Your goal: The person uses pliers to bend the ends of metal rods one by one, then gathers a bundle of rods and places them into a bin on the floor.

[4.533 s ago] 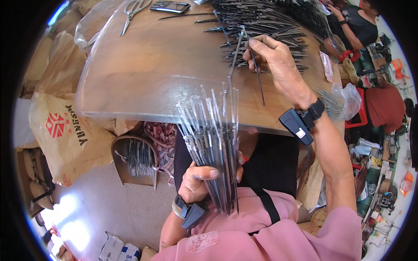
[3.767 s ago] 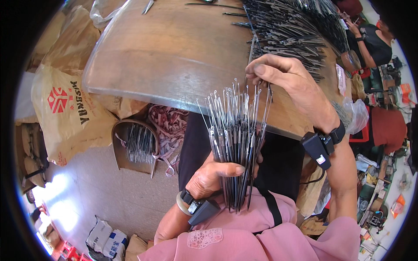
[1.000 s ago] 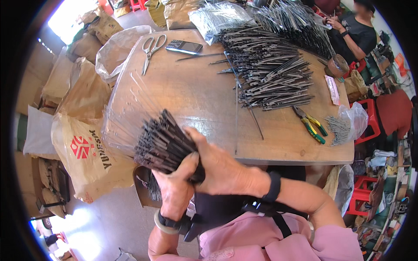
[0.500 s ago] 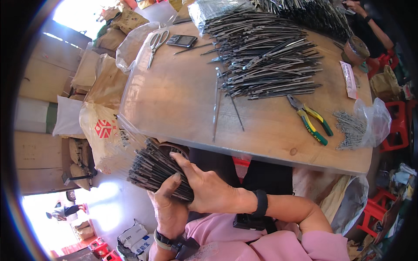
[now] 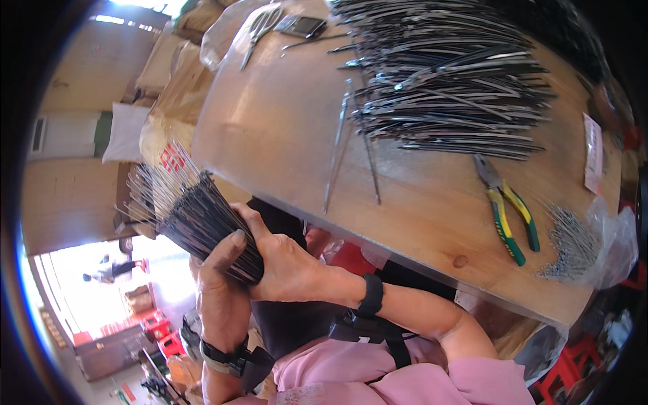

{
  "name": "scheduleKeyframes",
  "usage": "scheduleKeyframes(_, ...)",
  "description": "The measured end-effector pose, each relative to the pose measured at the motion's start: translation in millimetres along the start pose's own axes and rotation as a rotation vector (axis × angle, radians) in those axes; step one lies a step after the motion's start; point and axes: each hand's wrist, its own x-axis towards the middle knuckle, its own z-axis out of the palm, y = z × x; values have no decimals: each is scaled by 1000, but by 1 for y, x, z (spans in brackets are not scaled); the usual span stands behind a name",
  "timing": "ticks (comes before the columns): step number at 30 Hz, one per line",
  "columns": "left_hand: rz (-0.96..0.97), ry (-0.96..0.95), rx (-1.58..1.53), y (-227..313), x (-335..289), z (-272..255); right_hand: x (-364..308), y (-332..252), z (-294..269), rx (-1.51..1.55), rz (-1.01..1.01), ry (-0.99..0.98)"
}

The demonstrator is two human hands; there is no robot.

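Thick bundle of dark metal rods [image 5: 202, 219], ends splayed, left hand [image 5: 221, 297] and right hand [image 5: 287, 266] clamped around it

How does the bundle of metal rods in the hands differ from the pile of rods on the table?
The bundle is gripped tight by the left hand and right hand, off the table's near edge; the pile lies loose on the wooden table, untouched. The bundle's rods run parallel and fan out at their far tips; the pile's cross one another. The pile looks larger. Both are thin dark metal rods.
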Motion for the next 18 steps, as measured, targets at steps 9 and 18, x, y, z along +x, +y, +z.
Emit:
scheduleKeyframes(9, -64, 188, -132, -20, 5, -85, 21, 46, 66, 300, 108, -220)
scheduleKeyframes(18, -215, 295, -481, -95, 50, -212, 45, 142, 151, 195, 335, -364)
